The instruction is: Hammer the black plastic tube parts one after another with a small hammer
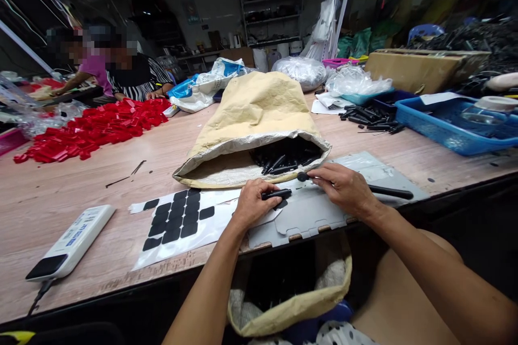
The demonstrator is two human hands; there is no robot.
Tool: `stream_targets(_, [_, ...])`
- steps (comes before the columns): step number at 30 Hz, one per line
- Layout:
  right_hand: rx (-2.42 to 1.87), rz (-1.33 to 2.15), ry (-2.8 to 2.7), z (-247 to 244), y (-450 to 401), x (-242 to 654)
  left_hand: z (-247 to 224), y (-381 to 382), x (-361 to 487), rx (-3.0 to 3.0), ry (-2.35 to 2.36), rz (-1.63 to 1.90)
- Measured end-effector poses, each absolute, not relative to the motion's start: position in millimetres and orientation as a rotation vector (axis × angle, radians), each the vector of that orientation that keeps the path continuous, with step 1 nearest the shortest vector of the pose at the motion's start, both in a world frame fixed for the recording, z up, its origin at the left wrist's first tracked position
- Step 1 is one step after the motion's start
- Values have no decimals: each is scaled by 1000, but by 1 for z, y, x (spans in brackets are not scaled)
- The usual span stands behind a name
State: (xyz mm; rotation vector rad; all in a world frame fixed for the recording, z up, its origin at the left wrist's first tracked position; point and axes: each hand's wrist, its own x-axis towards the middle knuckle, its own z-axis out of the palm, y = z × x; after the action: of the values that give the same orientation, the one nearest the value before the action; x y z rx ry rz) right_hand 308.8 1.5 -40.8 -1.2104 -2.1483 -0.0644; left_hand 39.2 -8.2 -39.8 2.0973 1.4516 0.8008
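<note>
Red pieces [101, 129] lie heaped at the left of the counter [81, 188], then a white sheet [210, 232] bearing black patches [174, 222]. The person's left hand [254, 202] has its fingers clamped on a black cylindrical piece [284, 193], before a yellow sack [259, 105] with black parts [279, 160] inside. Near its mouth, a round black piece [302, 176] is pinched in the right hand's [343, 188] fingers.

Red pieces [101, 126] are heaped on the left of the table [81, 188], and a white device [76, 240] with a cable [39, 297] is laid nearer the front. At the right, a blue basket [429, 126] and a cardboard box [404, 73] are placed.
</note>
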Motion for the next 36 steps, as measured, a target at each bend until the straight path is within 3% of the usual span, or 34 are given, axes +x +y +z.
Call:
stream_targets(12, [-1200, -15, -2196, -59, 10, 324, -33, -11, 40, 2081, 1449, 763])
stream_targets(19, [-1209, -30, -2200, -59, 10, 324, -9, -80, 52, 2293, 1147, 608])
stream_targets(28, [-1240, -61, -2197, -59, 7, 322, -57, -141, 54, 2619, 1230, 460])
stream_targets(32, [-1236, -81, -2204, -60, 8, 322, -38, -131, 54, 2493, 1200, 563])
stream_targets(36, [-1229, -86, -2197, -61, 8, 322, -8, -73, 58, 2402, 1339, 846])
